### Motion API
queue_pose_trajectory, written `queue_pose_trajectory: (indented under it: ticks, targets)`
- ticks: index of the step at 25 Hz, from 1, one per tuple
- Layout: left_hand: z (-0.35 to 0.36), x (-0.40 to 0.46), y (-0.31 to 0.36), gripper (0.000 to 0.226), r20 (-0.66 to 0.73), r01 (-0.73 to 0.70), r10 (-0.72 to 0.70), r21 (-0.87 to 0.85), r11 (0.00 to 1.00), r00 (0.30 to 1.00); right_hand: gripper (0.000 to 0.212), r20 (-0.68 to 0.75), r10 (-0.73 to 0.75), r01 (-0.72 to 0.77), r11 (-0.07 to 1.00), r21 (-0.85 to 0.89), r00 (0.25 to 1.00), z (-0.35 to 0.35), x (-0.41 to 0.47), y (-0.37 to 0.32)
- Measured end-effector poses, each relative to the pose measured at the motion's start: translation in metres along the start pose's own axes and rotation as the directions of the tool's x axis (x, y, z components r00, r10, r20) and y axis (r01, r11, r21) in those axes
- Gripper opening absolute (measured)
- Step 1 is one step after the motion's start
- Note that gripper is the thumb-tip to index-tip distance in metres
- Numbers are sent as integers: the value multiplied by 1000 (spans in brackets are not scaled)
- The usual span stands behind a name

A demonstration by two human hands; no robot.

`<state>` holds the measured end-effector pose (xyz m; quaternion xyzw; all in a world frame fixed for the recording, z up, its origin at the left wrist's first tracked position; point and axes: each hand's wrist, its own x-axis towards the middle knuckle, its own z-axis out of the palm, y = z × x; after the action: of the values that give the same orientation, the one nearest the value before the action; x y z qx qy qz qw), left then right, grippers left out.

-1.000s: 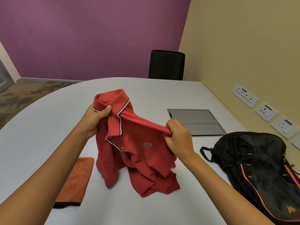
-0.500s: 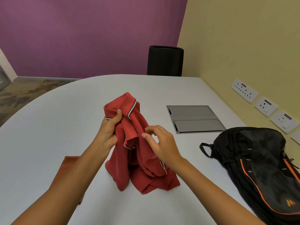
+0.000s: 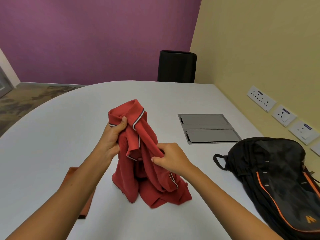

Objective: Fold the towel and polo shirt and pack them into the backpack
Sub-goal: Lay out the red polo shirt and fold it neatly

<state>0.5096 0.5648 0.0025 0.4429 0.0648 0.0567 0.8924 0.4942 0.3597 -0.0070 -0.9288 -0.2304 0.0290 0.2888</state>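
The crumpled red cotton polo shirt (image 3: 147, 158), released a moment ago, is pinched again by the right hand (image 3: 170, 157); the collar is gripped by the left hand (image 3: 113, 137), so spreading for folding can begin.

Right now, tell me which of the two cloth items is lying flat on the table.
The orange towel lies flat by the left forearm, untouched. The red polo shirt is bunched and held up by the left hand and right hand.
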Motion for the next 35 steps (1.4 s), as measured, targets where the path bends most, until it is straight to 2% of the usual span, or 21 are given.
queue_pose_trajectory:
  ticks: [3, 5, 8, 9, 10, 11, 13, 14, 15, 16, 17, 18, 19, 20, 23, 25, 28, 31, 33, 35]
  targets:
    - [-8, 2, 5, 33, -53, -38, 45, 131, 991, 998, 25, 31, 57, -60, 993, 105, 998, -9, -5, 4]
    - [-13, 3, 7, 25, -72, -60, 80, 252, 966, 994, 23, 65, 64, -73, 987, 145, 996, -18, -7, 9]
    - [-22, 2, 7, 18, -83, -79, 121, 386, 919, 989, 14, 159, 63, -73, 995, 60, 985, -33, -10, 23]
    - [-25, 1, 6, 16, -87, -82, 129, 412, 907, 988, 11, 141, 53, -56, 998, 15, 989, -37, -10, 29]
    - [-29, -2, 5, 12, -87, -81, 130, 431, 899, 988, 9, 60, 27, -25, 999, -32, 998, -39, -9, 35]
    - [-34, -4, 5, 9, -94, -70, 124, 449, 891, 988, 7, -78, -18, 12, 997, -75, 997, -41, -9, 42]
    - [-45, -8, 6, 12, -122, -36, 119, 534, 844, 985, 7, -394, -101, 56, 991, -123, 914, -44, -10, 49]
    - [-53, -9, 7, 19, -140, -19, 143, 648, 761, 980, 8, -513, -122, 68, 990, -124, 849, -46, -11, 51]
    - [-62, -10, 8, 29, -145, 7, 181, 798, 602, 973, 10, -591, -134, 80, 990, -117, 795, -48, -12, 51]
    - [-68, -12, 8, 42, -132, 50, 202, 929, 366, 971, 13, -638, -144, 95, 989, -112, 756, -50, -13, 51]
    - [-70, -14, 7, 53, -88, 63, 202, 990, 125, 975, 16, -667, -161, 113, 987, -115, 728, -51, -14, 51]
    - [-68, -17, 3, 60, -20, 30, 193, 998, -51, 981, 18, -683, -183, 137, 983, -121, 707, -50, -14, 50]
    - [-62, -21, -2, 62, 60, -34, 186, 990, -140, 981, 18, -691, -205, 165, 978, -125, 693, -49, -14, 47]
    - [-52, -28, -8, 57, 148, -117, 196, 980, -163, 969, 17, -695, -218, 188, 975, -120, 686, -46, -14, 44]
    - [-16, -52, -25, 21, 392, -370, 270, 920, -132, 879, 18, -712, -155, 202, 979, -20, 685, -40, -14, 29]
    - [3, -65, -36, 29, 459, -442, 276, 888, -123, 845, 26, -717, -46, 177, 978, 109, 696, -40, -15, 20]
    - [25, -79, -53, 49, 383, -379, 244, 923, -62, 891, 35, -691, 73, 150, 955, 257, 719, -42, -16, 12]
    - [46, -86, -67, 58, 276, -276, 232, 961, -30, 933, 36, -682, 75, 159, 949, 274, 727, -43, -18, 12]
    - [56, -86, -76, 53, 262, -260, 240, 965, -42, 935, 32, -684, 59, 173, 948, 266, 727, -43, -20, 13]
    - [58, -81, -81, 32, 278, -277, 250, 960, -40, 928, 34, -686, 32, 202, 945, 258, 727, -44, -22, 16]
